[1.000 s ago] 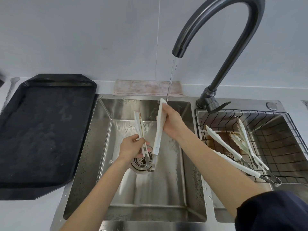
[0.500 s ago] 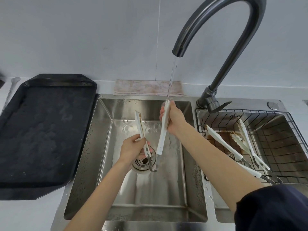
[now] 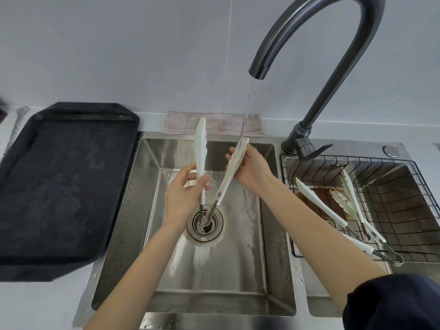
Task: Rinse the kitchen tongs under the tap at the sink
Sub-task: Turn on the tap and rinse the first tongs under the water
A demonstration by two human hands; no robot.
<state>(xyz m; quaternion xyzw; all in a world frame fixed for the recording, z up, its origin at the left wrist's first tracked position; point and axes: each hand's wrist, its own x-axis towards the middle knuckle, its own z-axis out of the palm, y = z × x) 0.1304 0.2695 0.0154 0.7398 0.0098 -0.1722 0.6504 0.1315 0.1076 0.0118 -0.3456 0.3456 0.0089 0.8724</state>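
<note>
Since a second ago both hands have lifted the white plastic tongs with a steel hinge [image 3: 229, 173] higher over the stainless steel sink basin [image 3: 269, 236], hinge above the drain. Left hand [image 3: 182, 195] pinches the left arm; right hand [image 3: 252, 166], fingers loosely curled, holds the right arm under the stream from the dark curved tap [image 3: 333, 70].

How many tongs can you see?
3. One pair is held under the tap in both hands. Two more lie in the basket at right.
</note>
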